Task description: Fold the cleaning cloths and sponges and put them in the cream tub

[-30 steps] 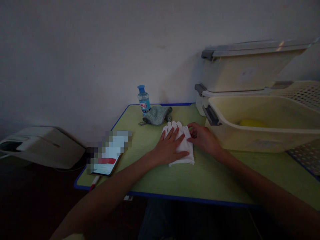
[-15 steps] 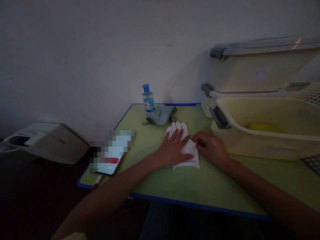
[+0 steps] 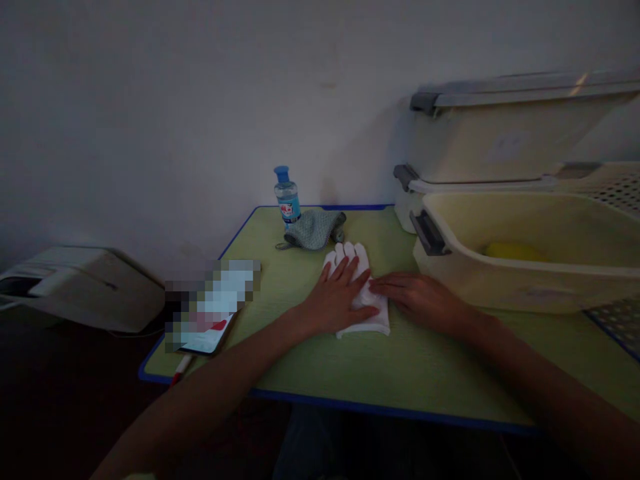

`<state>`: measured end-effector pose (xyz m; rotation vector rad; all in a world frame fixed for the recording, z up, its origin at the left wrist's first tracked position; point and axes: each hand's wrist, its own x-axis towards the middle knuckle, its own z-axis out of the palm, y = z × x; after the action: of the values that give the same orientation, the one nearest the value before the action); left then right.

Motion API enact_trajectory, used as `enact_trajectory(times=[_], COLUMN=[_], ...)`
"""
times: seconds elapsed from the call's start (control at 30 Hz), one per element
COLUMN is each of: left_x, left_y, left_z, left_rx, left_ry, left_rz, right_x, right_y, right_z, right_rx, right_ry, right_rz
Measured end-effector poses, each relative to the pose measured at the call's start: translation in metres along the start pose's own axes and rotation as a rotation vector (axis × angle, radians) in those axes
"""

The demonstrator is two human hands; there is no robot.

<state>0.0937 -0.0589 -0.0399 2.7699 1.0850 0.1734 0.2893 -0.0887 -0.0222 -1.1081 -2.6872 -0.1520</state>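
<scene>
A white glove (image 3: pixel 375 323) lies flat on the table, its fingers pointing to the far side and its cuff towards me. My left hand (image 3: pixel 334 301) rests palm down across the middle of it, fingers spread. From the right, my right hand (image 3: pixel 423 299) reaches in with fingers stretched out, and their tips touch the glove's right side near the thumb part. Both hands partly cover the glove. Beyond its fingertips sits a crumpled grey-green cloth (image 3: pixel 315 230).
A bottle with a blue cap (image 3: pixel 287 200) stands behind the cloth. At the left edge lies a lit phone (image 3: pixel 220 313) with a cable. A cream bin (image 3: pixel 500 280) holding something yellow stands at the right, before another lidded box (image 3: pixel 500 143). The table (image 3: pixel 400 380) has a blue rim.
My right fingers were pinching a raised fold at the glove's right side; now they are straightened and lie on it, the fold flatter. My left hand stays on the glove. The view has shifted slightly.
</scene>
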Motion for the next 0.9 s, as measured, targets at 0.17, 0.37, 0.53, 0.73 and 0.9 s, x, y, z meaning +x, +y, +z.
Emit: enact_trajectory(times=[0.17,0.37,0.53,0.73,0.9], left_x=[-0.001,-0.001,-0.001,0.003,0.01], left_y=[0.0,0.001,0.002,-0.005,-0.015], left_z=[0.001,0.0,-0.003,-0.01,-0.014], left_rx=[0.02,0.024,0.01,-0.089,-0.172], left_ry=[0.01,-0.01,-0.028,-0.08,0.072], left_rz=[0.009,-0.005,0.001,0.008,0.119], right_x=[-0.005,-0.002,0.0,0.002,0.005], right_y=[0.0,-0.005,-0.007,-0.002,-0.001], right_z=[-0.003,-0.003,-0.003,0.004,0.007], right_rx=[-0.153,-0.26,-0.277,-0.221,-0.118], right_ry=[-0.032,-0.064,-0.044,-0.011,-0.005], right_rz=[-0.087,-0.112,-0.112,-0.082,-0.014])
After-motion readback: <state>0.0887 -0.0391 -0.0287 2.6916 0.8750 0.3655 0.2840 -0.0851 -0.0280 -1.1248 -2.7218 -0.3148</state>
